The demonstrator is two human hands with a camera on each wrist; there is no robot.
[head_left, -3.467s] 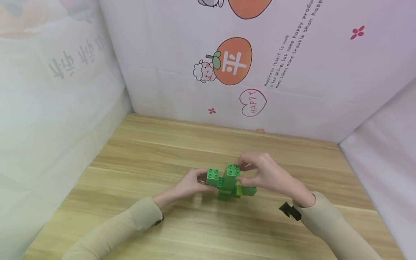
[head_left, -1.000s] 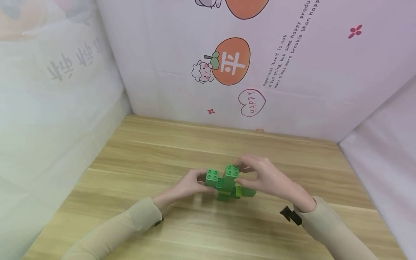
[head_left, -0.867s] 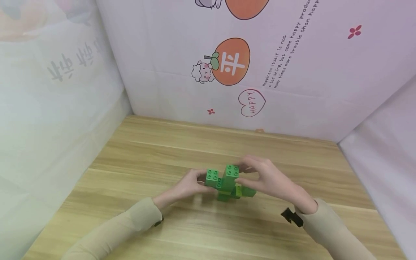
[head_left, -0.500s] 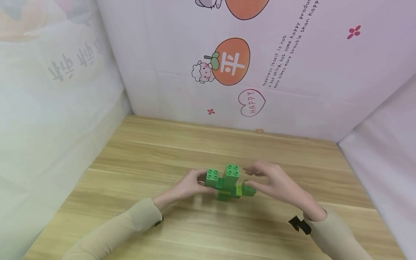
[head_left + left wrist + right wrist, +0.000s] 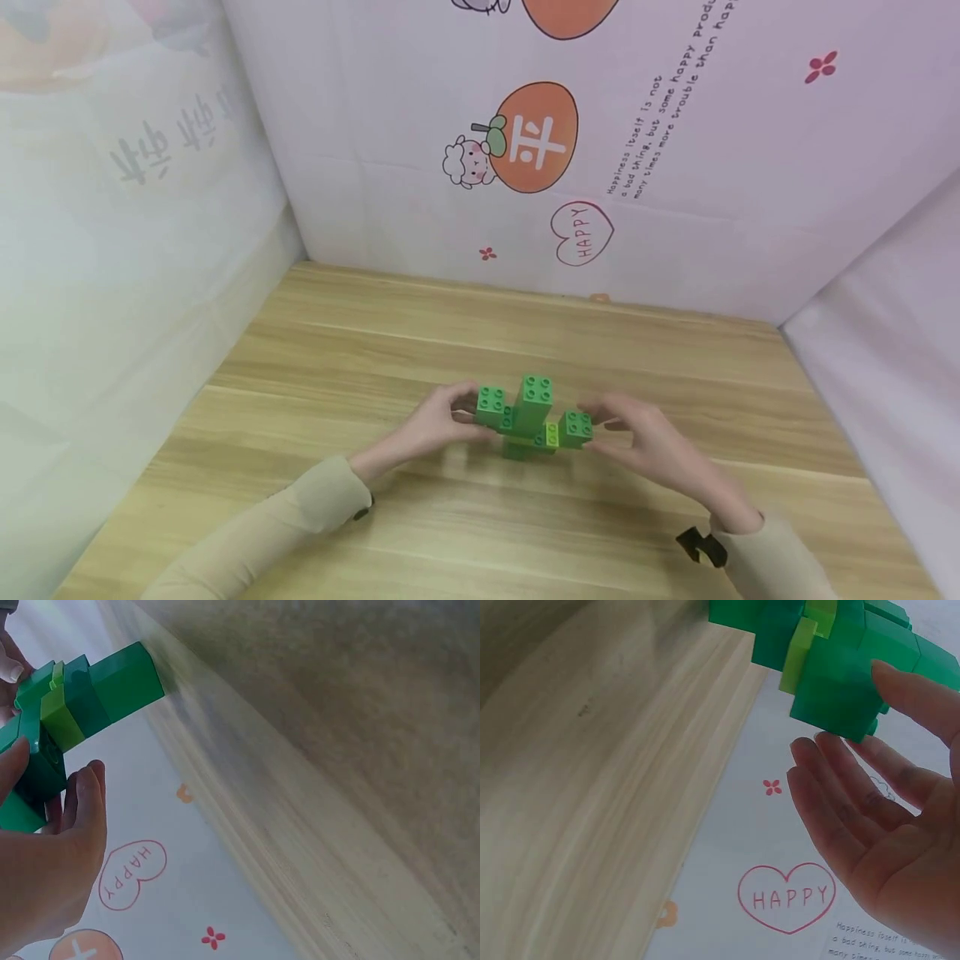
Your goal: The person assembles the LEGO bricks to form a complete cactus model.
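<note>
A model of stacked green building bricks (image 5: 534,410) stands on the wooden table, with a tall studded column in the middle and a raised arm on each side. My left hand (image 5: 442,414) holds the left arm's brick (image 5: 491,402), thumb in front and fingers behind. On the other side my right hand (image 5: 648,437) has thumb and fingertips at opposite faces of the right arm's brick (image 5: 575,427). In the right wrist view, the thumb overlaps that green brick, and a lime-green brick (image 5: 799,656) sits beside it. The left wrist view shows the model's base (image 5: 127,679) against the tabletop.
The wooden table (image 5: 360,333) reaches a printed white cloth wall (image 5: 397,200) at the back. More white cloth (image 5: 150,275) hangs along the left, and another cloth panel (image 5: 885,333) borders the right.
My right hand has let go of the middle column and moved right and toward me, to the right arm's brick. My left hand has stayed on the left arm's brick.
</note>
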